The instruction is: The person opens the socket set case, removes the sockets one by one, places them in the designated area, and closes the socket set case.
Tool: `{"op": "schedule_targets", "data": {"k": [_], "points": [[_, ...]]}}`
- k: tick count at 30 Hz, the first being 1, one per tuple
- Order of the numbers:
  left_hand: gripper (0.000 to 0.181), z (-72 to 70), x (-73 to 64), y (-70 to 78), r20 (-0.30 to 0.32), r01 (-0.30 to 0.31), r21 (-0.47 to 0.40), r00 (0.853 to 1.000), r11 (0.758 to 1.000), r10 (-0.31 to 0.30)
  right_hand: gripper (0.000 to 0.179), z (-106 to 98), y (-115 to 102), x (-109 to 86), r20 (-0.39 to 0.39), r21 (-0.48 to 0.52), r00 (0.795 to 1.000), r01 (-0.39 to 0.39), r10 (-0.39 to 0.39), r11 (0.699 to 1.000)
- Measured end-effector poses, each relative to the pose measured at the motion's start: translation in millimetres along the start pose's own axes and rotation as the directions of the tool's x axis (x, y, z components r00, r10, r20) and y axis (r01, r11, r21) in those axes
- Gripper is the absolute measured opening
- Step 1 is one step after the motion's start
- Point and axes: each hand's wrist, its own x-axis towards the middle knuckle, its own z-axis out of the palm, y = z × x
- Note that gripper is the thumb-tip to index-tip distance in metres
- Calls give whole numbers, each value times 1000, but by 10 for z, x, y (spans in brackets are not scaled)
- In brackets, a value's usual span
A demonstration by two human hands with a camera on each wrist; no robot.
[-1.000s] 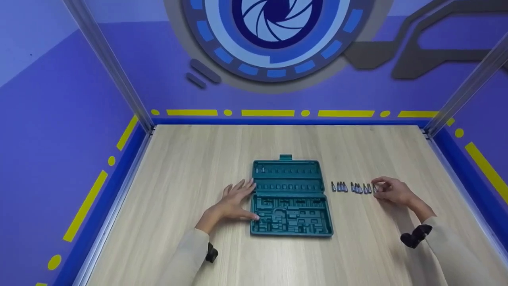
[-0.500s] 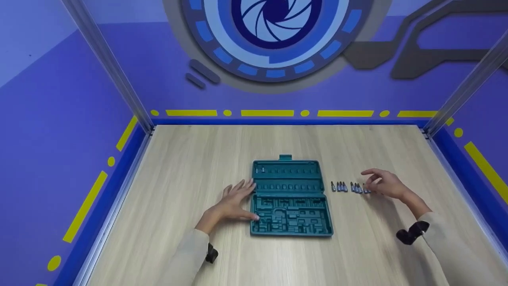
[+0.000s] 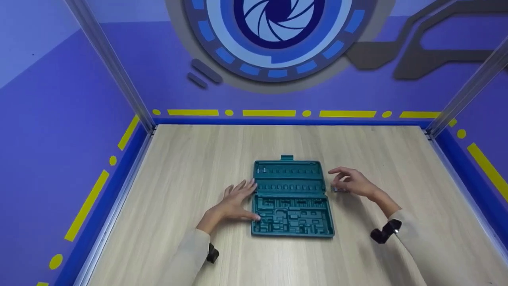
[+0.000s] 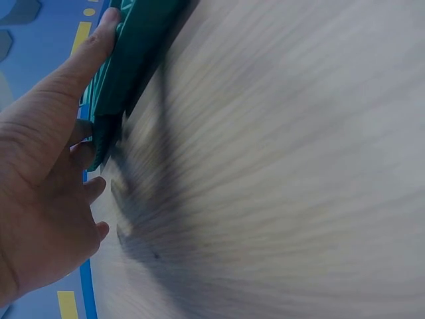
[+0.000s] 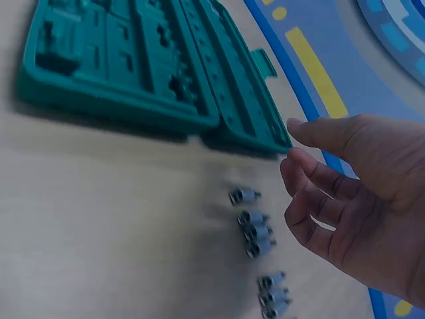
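A dark green plastic case (image 3: 293, 235) lies unfolded on the wooden table, its halves joined by a hinge. My left hand (image 3: 234, 203) is spread against its left side, thumb on the near half's rim and fingertips touching the far half. Two small metal bits (image 3: 264, 170) sit at the far half's upper left. Just right of the case, my right hand (image 3: 355, 184) hovers with loosely bent fingers; nothing shows between thumb and fingertips in the right wrist view. Beneath it stretches a row of silver socket bits (image 5: 259, 232), mostly hidden by the hand in the head view.
Wood-grain tabletop (image 3: 190, 159) surrounds the case. Blue printed panels (image 3: 206, 95) with yellow markings rise behind and at the sides, with metal posts (image 3: 115, 67) at the corners. A latch tab (image 3: 287, 157) sticks out from the case's far edge.
My right hand has left the right end of the bit row, where its fingers were at the last bit, and moved left toward the case. My left hand stays put.
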Motion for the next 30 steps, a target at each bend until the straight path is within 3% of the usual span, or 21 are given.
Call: {"op": "schedule_targets", "data": {"k": [12,22,30], "points": [[115,57,-54,-33,10,11,4,1000,1000,-11,43,508,-187,316,90,66,993,75,-80,995],[114,26,-14,-10,2,-8,-1,1000,1000,8,39,726,-457,596,97,37,984,145,-148,989],[113,2,0,19,9,4,-2,1000,1000,-4,38,928,-639,859,110,67,987,111,-118,992]]}}
